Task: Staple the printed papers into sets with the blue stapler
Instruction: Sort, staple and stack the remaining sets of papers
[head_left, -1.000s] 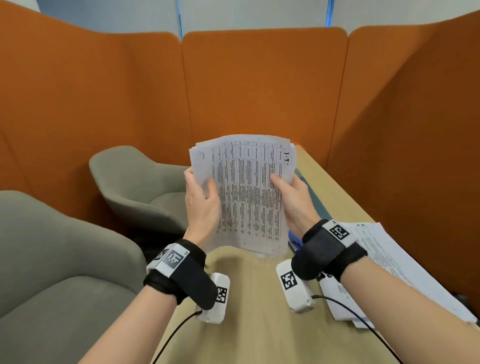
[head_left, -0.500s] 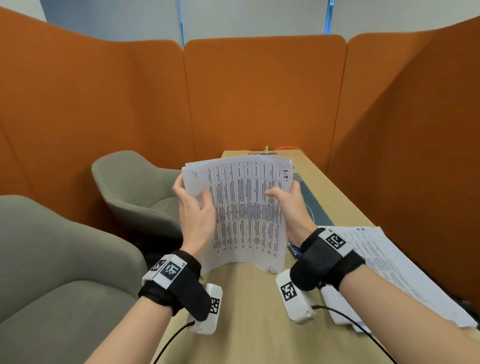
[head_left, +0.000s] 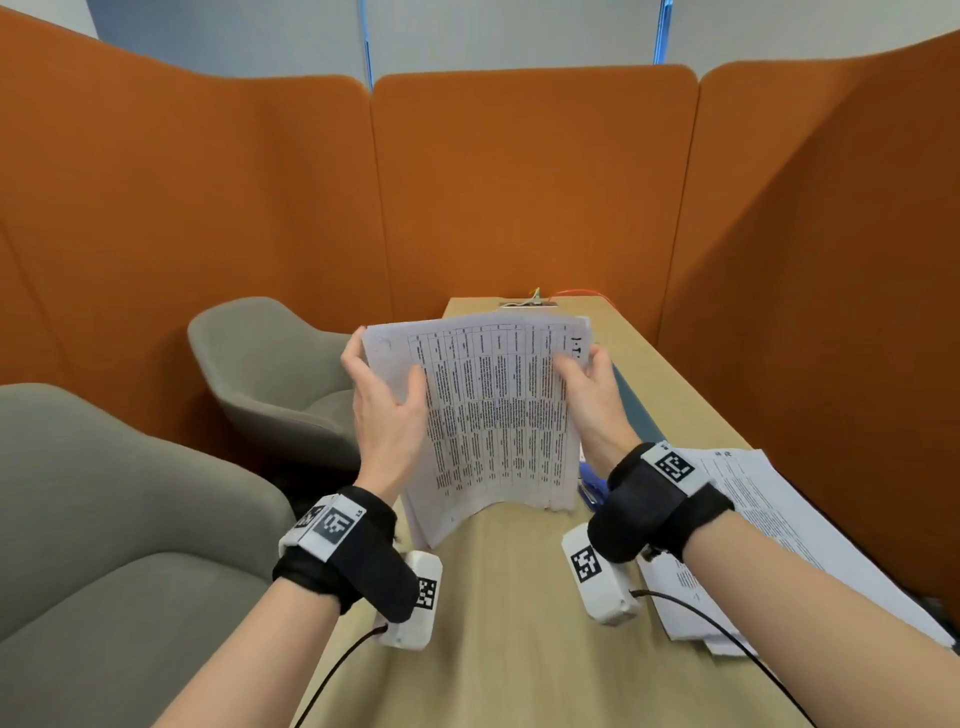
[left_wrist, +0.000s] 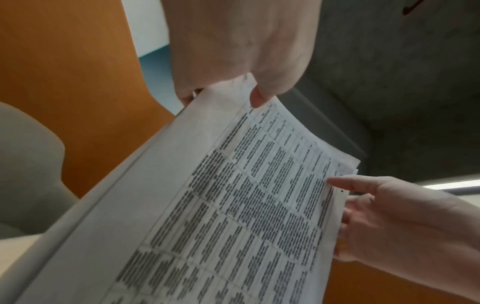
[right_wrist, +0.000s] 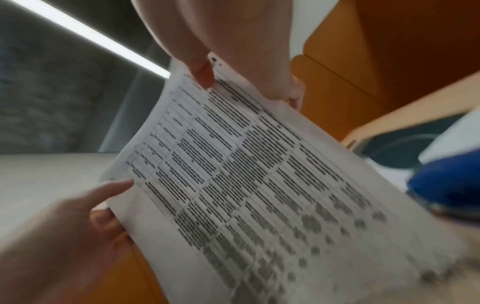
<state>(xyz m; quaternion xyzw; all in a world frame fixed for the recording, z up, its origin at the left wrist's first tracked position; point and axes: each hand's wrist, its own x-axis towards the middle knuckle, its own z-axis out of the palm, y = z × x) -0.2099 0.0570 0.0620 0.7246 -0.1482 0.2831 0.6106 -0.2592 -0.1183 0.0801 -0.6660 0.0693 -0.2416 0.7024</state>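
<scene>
A sheaf of printed papers (head_left: 493, 415) with a table of text stands upright, its lower edge on the wooden table (head_left: 493, 623). My left hand (head_left: 384, 400) grips the sheaf's left edge, thumb on the front. My right hand (head_left: 587, 389) grips its right edge. Both wrist views show the same papers (left_wrist: 233, 205) (right_wrist: 246, 174) pinched between thumb and fingers. The blue stapler (head_left: 592, 486) lies on the table behind my right wrist, mostly hidden; in the right wrist view the stapler (right_wrist: 446, 185) sits at the right.
A second stack of printed papers (head_left: 753, 530) lies on the table at the right. A dark teal folder (head_left: 636, 410) lies beyond it. Two grey armchairs (head_left: 270, 374) stand left of the table. Orange partition walls (head_left: 519, 182) enclose the space.
Both hands have lowered the sheaf from mid-air until its lower edge meets the table, and have slid up toward its top corners.
</scene>
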